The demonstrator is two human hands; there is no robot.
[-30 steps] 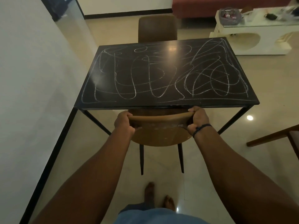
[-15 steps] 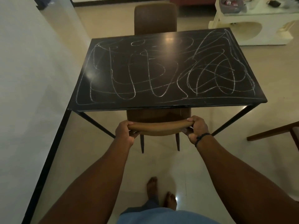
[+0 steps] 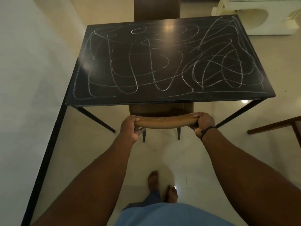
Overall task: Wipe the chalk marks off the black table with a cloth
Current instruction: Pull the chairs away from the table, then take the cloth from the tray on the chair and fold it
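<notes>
Black table [image 3: 171, 98] stands against the wall [image 3: 29, 79] on the left, thin dark legs, top glossy with light glare. Chalk marks [image 3: 211, 70] cover nearly the whole top in looping white scribbles, densest at the right end; none look wiped. No cloth in view, so nothing can be said of its make; judged from the task, it would be soft and light, best bunched in one palm and pressed flat. The top looks hard, smooth and stiff, so chalk should lift easily, though dry dust may smear before it clears. The slim frame may shift under hard rubbing; steadying an edge with the free hand seems wise. Left hand [image 3: 130, 126] is clenched round the left end of the chair [image 3: 164, 122] backrest, fingers curled under. Right hand [image 3: 203, 123], dark band at the wrist, grips the right end likewise. The chair sits at the near side, seat tucked under the table edge. A second chair [image 3: 156, 8] stands at the far side. Step in hand seems to be handling the chair to get at the table; wiping not yet begun.
</notes>
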